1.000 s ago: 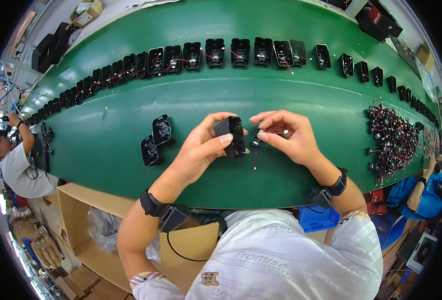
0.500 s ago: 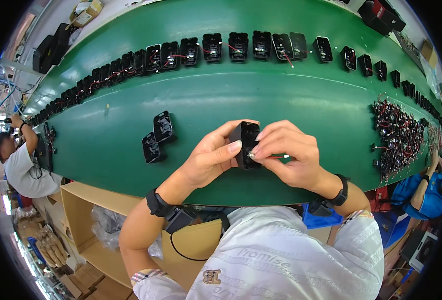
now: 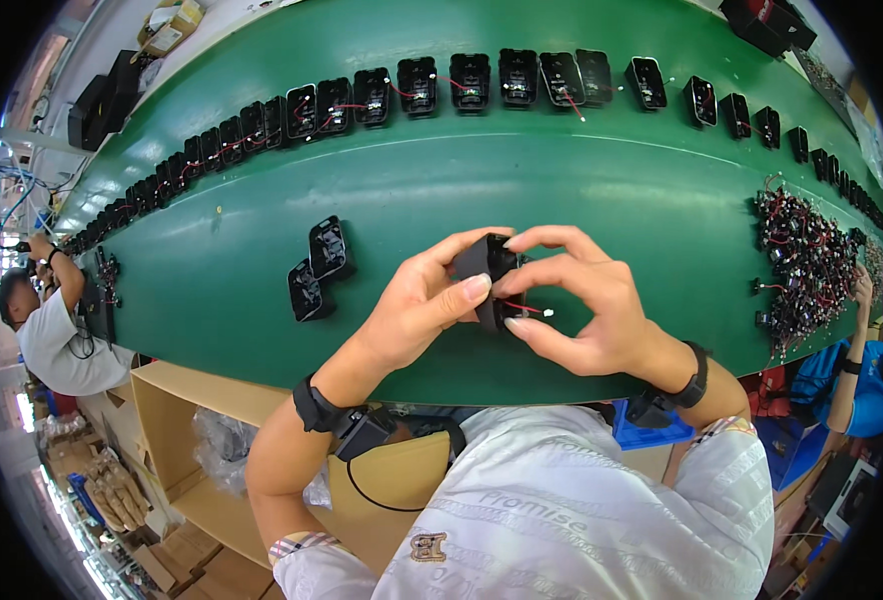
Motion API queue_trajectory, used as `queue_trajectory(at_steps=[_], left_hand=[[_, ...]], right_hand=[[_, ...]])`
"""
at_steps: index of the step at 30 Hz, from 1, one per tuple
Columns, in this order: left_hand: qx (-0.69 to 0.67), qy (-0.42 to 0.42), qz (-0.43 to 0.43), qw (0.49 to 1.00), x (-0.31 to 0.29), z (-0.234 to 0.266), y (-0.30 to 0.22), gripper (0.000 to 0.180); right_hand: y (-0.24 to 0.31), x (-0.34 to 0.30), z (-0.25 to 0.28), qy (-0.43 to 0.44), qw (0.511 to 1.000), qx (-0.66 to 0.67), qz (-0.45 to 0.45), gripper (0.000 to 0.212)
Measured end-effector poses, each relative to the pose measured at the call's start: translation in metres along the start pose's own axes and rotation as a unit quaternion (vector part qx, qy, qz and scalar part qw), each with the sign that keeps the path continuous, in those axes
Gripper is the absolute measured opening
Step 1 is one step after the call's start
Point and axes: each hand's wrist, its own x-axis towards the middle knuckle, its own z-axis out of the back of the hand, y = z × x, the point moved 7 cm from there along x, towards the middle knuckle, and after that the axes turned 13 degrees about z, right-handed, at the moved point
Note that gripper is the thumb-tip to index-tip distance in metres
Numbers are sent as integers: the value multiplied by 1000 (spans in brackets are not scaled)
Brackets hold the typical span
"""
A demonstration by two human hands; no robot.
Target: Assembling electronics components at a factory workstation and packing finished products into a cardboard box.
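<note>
My left hand [image 3: 414, 308] is closed around a small black plastic housing [image 3: 473, 260], its thumb along the near side. The housing is tilted, with its open face toward my right hand [image 3: 602, 312]. Spread along that open side, my right fingers touch the housing: the index finger near the top rim, another finger inside, the thumb at the lower edge. From the housing comes a short red wire [image 3: 524, 308] ending in a white plug [image 3: 549, 313]. My fingers hide most of the inside. To the left, two black housings [image 3: 330, 250] lie on the green table, touching each other.
A long curved row of black housings [image 3: 470, 82], several with red wires, stands across the far table [image 3: 562, 190]. At the right lies a heap of wired small parts [image 3: 807, 260], where another person's hand [image 3: 863, 288] reaches. Another person [image 3: 62, 325] works at the left. An open cardboard box [image 3: 207, 385] stands below the table edge.
My right fingers have spread from a pinch at the wire's end onto the housing's rim and inside. The housing has turned slightly. The person at the right has reached to the heap.
</note>
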Motion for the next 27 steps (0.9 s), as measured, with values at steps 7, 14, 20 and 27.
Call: queue_trajectory(at_steps=[7, 14, 20, 27], left_hand=[[42, -75, -6, 996, 1, -3, -3, 56], [159, -177, 2, 971, -4, 2, -9, 57], [207, -209, 11, 956, -5, 0, -11, 57], [259, -223, -7, 940, -4, -1, -14, 50]], right_hand=[[-22, -17, -5, -7, 987, 128, -94, 47], [-42, -25, -9, -28, 961, 229, -150, 33], [-43, -29, -25, -70, 871, 419, -246, 26], [-46, -36, -26, -64, 846, 454, -273, 24]])
